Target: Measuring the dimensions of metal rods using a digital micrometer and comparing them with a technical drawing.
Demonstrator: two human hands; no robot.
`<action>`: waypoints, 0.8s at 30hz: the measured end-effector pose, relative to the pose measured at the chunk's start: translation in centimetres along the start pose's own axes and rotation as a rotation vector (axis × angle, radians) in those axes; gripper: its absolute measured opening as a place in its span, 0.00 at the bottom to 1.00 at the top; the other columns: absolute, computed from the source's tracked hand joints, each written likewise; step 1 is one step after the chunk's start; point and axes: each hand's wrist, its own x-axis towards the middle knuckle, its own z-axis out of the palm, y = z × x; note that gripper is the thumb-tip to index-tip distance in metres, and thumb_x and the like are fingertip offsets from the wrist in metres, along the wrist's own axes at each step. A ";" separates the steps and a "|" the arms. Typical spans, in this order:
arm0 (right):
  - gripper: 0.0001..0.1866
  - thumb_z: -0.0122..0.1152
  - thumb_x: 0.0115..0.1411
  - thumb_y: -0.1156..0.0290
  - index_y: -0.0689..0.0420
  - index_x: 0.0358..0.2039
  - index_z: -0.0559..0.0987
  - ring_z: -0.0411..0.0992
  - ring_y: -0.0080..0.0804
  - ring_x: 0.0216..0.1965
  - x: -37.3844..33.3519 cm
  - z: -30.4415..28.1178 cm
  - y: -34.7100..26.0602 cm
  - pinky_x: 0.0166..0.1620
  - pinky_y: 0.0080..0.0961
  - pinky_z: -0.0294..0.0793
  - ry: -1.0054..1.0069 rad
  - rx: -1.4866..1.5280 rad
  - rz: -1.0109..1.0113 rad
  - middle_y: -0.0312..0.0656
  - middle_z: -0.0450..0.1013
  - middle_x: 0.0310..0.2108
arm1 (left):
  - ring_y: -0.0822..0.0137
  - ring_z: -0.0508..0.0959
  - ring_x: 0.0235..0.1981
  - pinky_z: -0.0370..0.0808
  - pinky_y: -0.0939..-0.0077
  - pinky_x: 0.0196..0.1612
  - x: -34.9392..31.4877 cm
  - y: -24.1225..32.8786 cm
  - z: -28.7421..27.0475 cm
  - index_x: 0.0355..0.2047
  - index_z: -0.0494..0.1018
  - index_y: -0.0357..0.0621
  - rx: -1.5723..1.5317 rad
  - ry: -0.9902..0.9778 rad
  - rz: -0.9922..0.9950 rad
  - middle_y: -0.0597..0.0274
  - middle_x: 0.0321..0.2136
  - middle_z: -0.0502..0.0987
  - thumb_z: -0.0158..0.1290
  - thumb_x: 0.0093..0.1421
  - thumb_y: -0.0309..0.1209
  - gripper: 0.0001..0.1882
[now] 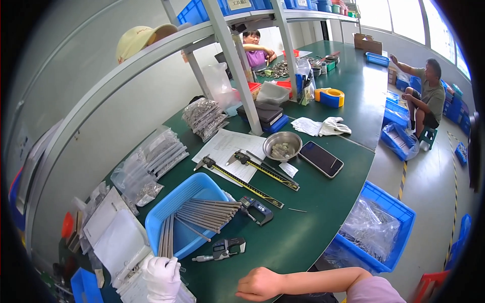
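Observation:
My left hand (161,279), in a white glove, is closed at the near corner of a blue plastic basket (192,252). What its fingers hold, if anything, is hidden; the ends of several grey metal rods (166,236) come right up to it. More rods (208,213) lie fanned out across the basket, tips over its right rim. Bare and curled into a loose fist, my right hand (260,284) rests at the table's near edge, with nothing showing in it. Between the hands and the basket lies a digital micrometer (221,249); a second micrometer (256,210) sits beyond it.
Two digital calipers (242,181) (268,171) lie on a paper sheet (222,146). Beyond are a metal bowl (282,145) and a phone (322,159). Bagged parts (156,151) and a clipboard (108,222) line the left. A shelf post (237,70) rises behind; a blue crate (376,227) stands right. Two people sit farther off.

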 end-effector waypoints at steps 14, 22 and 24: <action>0.09 0.51 0.54 0.66 0.58 0.25 0.74 0.66 0.39 0.17 0.5 0.0 0.2 0.20 0.32 0.65 -0.029 -0.073 0.032 0.40 0.65 0.18 | 0.63 0.70 0.26 0.67 0.74 0.33 6.1 -4.5 3.5 0.30 0.73 0.41 -0.452 0.321 -0.348 0.59 0.22 0.68 0.52 0.52 0.27 0.05; 0.08 0.58 0.49 0.70 0.54 0.32 0.74 0.67 0.32 0.18 0.5 -0.2 0.0 0.21 0.25 0.67 0.146 -0.162 0.063 0.35 0.68 0.23 | 0.75 0.71 0.25 0.68 0.83 0.31 8.9 -7.8 5.3 0.27 0.71 0.40 -1.031 0.565 -0.594 0.66 0.21 0.71 0.46 0.59 0.35 0.11; 0.07 0.58 0.48 0.72 0.55 0.30 0.73 0.68 0.32 0.19 0.7 -0.3 -0.1 0.22 0.24 0.67 0.164 -0.112 0.119 0.35 0.69 0.24 | 0.75 0.70 0.20 0.69 0.81 0.27 8.5 -8.2 2.0 0.25 0.69 0.44 -1.052 0.795 -0.616 0.68 0.18 0.69 0.42 0.61 0.41 0.15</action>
